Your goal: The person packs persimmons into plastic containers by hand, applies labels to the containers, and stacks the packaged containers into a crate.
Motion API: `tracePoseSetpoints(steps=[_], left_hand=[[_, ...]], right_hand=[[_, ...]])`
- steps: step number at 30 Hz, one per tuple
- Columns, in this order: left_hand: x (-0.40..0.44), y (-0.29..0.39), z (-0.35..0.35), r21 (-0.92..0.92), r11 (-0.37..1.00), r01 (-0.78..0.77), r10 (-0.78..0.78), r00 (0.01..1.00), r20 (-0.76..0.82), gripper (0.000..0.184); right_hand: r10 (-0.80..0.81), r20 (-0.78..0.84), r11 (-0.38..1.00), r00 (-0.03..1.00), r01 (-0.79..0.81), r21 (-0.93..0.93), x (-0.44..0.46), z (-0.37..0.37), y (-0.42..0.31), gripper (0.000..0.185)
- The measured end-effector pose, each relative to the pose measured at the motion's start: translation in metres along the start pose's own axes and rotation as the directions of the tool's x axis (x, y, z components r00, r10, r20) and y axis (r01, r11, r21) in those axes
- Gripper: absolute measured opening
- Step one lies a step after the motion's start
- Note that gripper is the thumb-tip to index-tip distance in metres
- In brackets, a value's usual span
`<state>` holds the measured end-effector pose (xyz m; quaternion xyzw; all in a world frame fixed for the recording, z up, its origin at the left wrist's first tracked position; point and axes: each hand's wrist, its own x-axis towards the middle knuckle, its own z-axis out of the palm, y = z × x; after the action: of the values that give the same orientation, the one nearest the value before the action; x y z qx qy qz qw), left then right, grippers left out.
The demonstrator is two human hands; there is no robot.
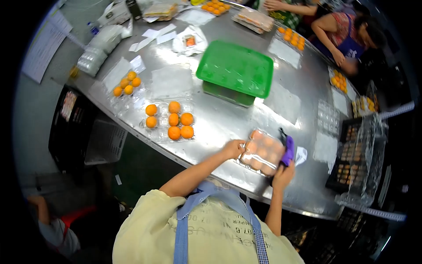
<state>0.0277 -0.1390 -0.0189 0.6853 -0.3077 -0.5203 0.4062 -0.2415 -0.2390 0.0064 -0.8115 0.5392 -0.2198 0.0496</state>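
At the front of the steel table (pixel 220 127) lies a clear plastic clamshell pack (pixel 263 152) filled with round, pale orange-pink items; glare on the lid hides whether they are eggs or fruit. My left hand (pixel 234 149) grips the left edge of this pack, fingers closed on it. In my right hand (pixel 283 174) is a purple and black label gun (pixel 288 151), held upright against the pack's right side. A small piece of white paper (pixel 301 155) lies just right of the tool.
A green-lidded tub (pixel 237 68) stands mid-table. On the left, an open clamshell tray (pixel 169 121) holds several oranges, with more oranges (pixel 127 82) behind it. A black crate (pixel 351 158) with packed items is at the right. A co-worker (pixel 338 37) stands across the table.
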Motion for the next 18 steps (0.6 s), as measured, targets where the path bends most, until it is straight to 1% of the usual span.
tracePoseSetpoints(steps=[1, 2, 4, 6, 7, 8, 10, 11, 12, 13, 14, 15, 16, 18], left_hand=[[-0.004, 0.002, 0.000, -0.014, 0.999, 0.032, -0.032, 0.999, -0.020, 0.039], [-0.005, -0.003, -0.001, -0.006, 1.000, -0.011, 0.010, 1.000, -0.007, 0.043], [-0.008, -0.007, -0.008, 0.109, 0.993, -0.041, 0.042, 0.999, -0.007, 0.044], [-0.019, -0.009, -0.022, 0.129, 0.986, -0.102, 0.107, 0.994, -0.036, 0.043], [-0.016, -0.025, -0.024, 0.123, 0.983, -0.138, 0.144, 0.989, -0.036, 0.046], [-0.022, -0.024, -0.033, 0.232, 0.958, -0.171, 0.201, 0.973, -0.111, 0.046], [-0.046, -0.003, -0.053, 0.450, 0.865, -0.220, 0.339, 0.918, -0.203, 0.046], [-0.056, 0.011, -0.069, 0.236, 0.939, -0.251, 0.298, 0.935, -0.192, 0.044], [-0.063, 0.027, -0.092, 0.011, 0.966, -0.259, 0.257, 0.952, -0.167, 0.041], [-0.063, 0.032, -0.112, -0.066, 0.946, -0.318, 0.293, 0.924, -0.244, 0.036], [-0.060, 0.037, -0.137, -0.104, 0.922, -0.372, 0.314, 0.879, -0.359, 0.031], [-0.057, 0.042, -0.161, -0.127, 0.893, -0.432, 0.330, 0.820, -0.468, 0.026], [-0.051, 0.049, -0.189, -0.109, 0.868, -0.484, 0.331, 0.727, -0.601, 0.022], [-0.044, 0.079, -0.250, 0.057, 0.916, -0.398, 0.306, 0.600, -0.739, 0.015]], right_hand=[[0.135, 0.095, 0.976, 0.986, -0.149, 0.160, 0.001, 0.007, 0.025, 0.041], [0.246, 0.219, 0.906, 0.944, -0.304, 0.296, 0.000, 0.013, 0.049, 0.038], [0.209, 0.182, 0.916, 0.961, -0.258, 0.307, -0.001, -0.003, 0.070, 0.037], [0.315, -0.032, 0.923, 0.949, -0.298, 0.245, -0.002, -0.016, 0.087, 0.034], [0.378, -0.082, 0.912, 0.922, -0.355, 0.207, -0.003, -0.023, 0.104, 0.035], [0.446, -0.140, 0.890, 0.884, -0.422, 0.173, 0.001, -0.026, 0.115, 0.036], [0.318, -0.119, 0.946, 0.941, -0.307, 0.102, 0.008, -0.042, 0.094, 0.039], [0.261, -0.112, 0.965, 0.959, -0.256, 0.059, 0.007, -0.049, 0.087, 0.041], [0.262, -0.071, 0.965, 0.962, -0.261, 0.024, 0.005, -0.040, 0.086, 0.047], [0.224, 0.012, 0.973, 0.975, -0.223, -0.061, 0.003, -0.028, 0.091, 0.049], [0.190, 0.100, 0.975, 0.977, -0.176, -0.138, 0.002, -0.017, 0.092, 0.051], [0.181, 0.007, 0.949, 0.983, -0.173, -0.264, 0.000, -0.009, 0.078, 0.053], [0.222, -0.029, 0.933, 0.975, -0.221, -0.284, -0.002, -0.004, 0.071, 0.052], [0.301, -0.104, 0.894, 0.948, -0.318, -0.315, -0.001, 0.004, 0.060, 0.052]])
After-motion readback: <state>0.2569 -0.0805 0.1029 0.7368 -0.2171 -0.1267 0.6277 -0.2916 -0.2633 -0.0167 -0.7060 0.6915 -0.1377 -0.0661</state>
